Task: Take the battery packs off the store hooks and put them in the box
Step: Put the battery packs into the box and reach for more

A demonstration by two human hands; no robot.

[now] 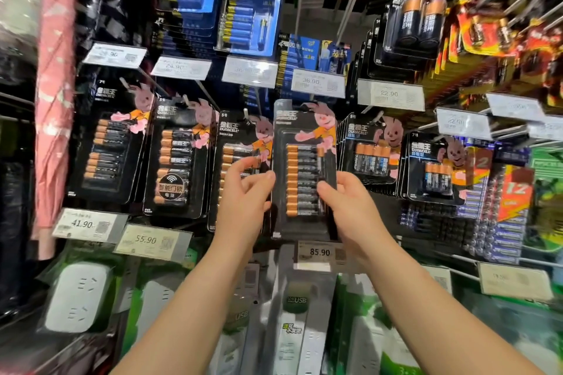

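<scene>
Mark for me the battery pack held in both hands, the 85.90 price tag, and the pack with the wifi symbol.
held battery pack (303, 179), head view, on the blister of batteries
85.90 price tag (320, 252), head view, on the printed number
wifi-symbol battery pack (175, 161), head view, on the batteries above the round label

The held pack (304, 167) has a glossy black card back and a clear, shiny plastic blister over batteries with copper-coloured, metallic-looking tops. The hanging packs (179, 158) beside it have the same glossy finish. The hooks (347, 18) look like thin bare metal. The price tags (318, 253) are matt paper in clear plastic holders. The power strips (77, 298) below are smooth white plastic.
</scene>
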